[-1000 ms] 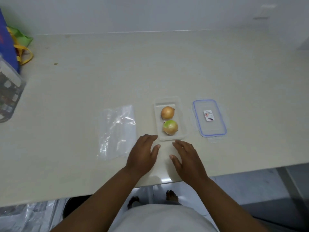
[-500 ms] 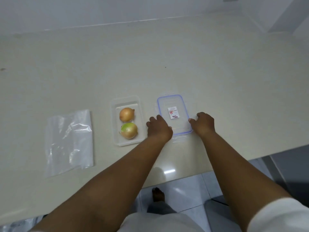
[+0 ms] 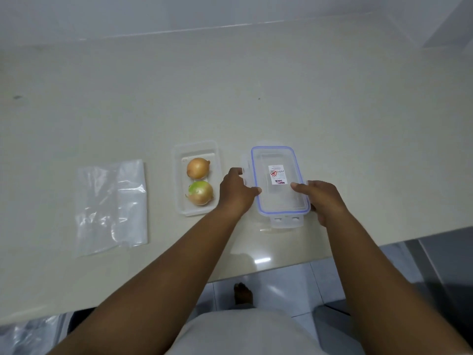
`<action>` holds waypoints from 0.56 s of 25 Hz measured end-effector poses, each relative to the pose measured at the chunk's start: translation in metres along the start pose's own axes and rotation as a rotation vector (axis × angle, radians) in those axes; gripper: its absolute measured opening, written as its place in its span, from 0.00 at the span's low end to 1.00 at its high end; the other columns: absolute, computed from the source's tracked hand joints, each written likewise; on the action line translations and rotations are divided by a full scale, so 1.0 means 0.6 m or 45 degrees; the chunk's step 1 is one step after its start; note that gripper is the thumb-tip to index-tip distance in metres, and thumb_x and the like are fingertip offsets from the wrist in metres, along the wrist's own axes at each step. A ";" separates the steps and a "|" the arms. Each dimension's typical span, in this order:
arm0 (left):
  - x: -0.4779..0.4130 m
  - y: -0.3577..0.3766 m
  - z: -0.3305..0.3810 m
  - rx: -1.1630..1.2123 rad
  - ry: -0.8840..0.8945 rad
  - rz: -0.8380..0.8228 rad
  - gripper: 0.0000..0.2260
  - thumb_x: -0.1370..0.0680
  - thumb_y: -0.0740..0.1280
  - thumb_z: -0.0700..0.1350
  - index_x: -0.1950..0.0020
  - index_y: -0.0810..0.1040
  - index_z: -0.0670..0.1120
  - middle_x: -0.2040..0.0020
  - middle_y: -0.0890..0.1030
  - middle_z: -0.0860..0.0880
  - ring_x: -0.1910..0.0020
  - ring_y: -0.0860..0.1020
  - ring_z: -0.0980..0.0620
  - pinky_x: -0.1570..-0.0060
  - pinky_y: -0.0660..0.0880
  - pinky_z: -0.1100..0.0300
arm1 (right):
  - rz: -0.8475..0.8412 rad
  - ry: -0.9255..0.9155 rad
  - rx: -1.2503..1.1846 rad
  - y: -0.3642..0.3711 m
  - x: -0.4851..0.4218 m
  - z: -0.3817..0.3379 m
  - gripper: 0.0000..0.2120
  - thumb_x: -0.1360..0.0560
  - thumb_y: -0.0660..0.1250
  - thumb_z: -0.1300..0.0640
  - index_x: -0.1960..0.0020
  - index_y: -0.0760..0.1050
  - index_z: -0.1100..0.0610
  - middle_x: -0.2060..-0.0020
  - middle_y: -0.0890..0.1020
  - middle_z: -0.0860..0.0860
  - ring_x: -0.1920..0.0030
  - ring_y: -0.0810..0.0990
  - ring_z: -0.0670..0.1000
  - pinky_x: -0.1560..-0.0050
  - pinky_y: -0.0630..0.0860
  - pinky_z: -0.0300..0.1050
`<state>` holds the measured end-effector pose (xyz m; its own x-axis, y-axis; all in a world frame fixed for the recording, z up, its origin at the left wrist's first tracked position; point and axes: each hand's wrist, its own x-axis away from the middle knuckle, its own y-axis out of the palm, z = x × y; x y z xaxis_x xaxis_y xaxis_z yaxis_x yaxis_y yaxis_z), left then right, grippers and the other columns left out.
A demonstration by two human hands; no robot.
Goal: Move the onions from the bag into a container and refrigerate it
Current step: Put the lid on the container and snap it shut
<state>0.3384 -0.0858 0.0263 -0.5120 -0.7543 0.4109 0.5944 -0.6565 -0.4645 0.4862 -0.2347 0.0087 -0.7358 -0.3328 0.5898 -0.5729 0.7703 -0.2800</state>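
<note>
A clear plastic container stands open on the counter with two onions inside: a golden one at the far end and a green-tinged one nearer me. To its right is the clear lid with a blue seal and a small sticker. My left hand grips the lid's left edge and my right hand grips its right edge; the near end looks slightly raised. The empty transparent bag lies flat at the left.
The beige counter runs back to a white wall. Its front edge crosses below my forearms, with tiled floor and my foot beneath. Crumpled plastic shows at the bottom left corner.
Both hands went from the counter in front of the container to the lid on the right and closed on its two long sides. The camera view shifted right.
</note>
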 end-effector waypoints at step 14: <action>-0.030 -0.244 -0.112 0.028 -0.173 0.305 0.31 0.31 0.76 0.49 0.32 0.70 0.44 0.46 0.79 0.45 0.46 0.78 0.45 0.43 0.74 0.53 | -0.047 -0.331 0.463 0.271 0.064 -0.095 0.25 0.35 0.76 0.43 0.48 0.76 0.60 0.49 0.82 0.54 0.48 0.81 0.57 0.47 0.77 0.50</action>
<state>0.2188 0.0236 0.0344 -0.2683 -0.8792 0.3938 0.7027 -0.4582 -0.5443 0.3854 -0.0913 0.0289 -0.7520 -0.5181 0.4075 -0.6562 0.5297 -0.5375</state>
